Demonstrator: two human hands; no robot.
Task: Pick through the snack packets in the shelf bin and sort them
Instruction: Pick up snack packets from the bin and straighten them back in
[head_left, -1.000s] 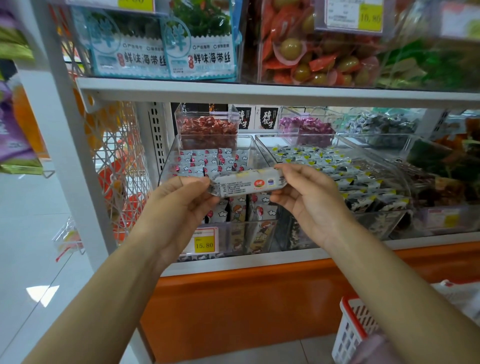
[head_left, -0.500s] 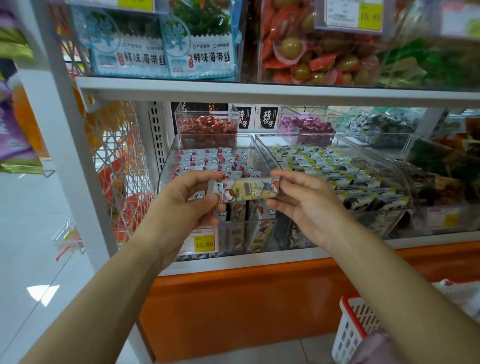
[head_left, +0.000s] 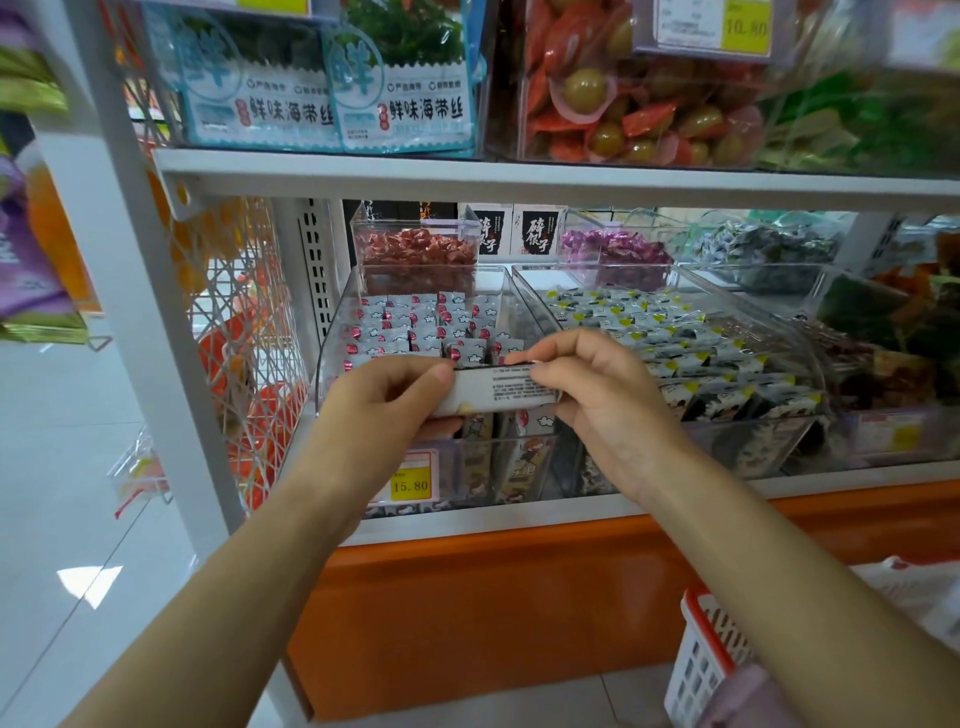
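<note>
A long snack packet (head_left: 501, 389) is held flat between both hands, its white printed back facing me. My left hand (head_left: 382, 402) pinches its left end and my right hand (head_left: 597, 400) pinches its right end. The packet hovers over the front edge of a clear shelf bin (head_left: 332, 332) filled with several rows of small white-and-red snack packets (head_left: 426, 322). More packets stand upright behind the bin's front wall, below the held one.
To the right is a second clear bin (head_left: 810, 353) with black-and-yellow packets. Smaller tubs of red (head_left: 415, 247) and purple (head_left: 615, 247) candies stand behind. A shelf board (head_left: 519, 176) hangs close above. A white-and-red basket (head_left: 701, 660) sits low right; a yellow price tag (head_left: 410, 480) marks the bin front.
The packet was turned over between my hands: printed back, then colourful front, now the printed back again. Both hands have sunk slightly toward the bin's front edge.
</note>
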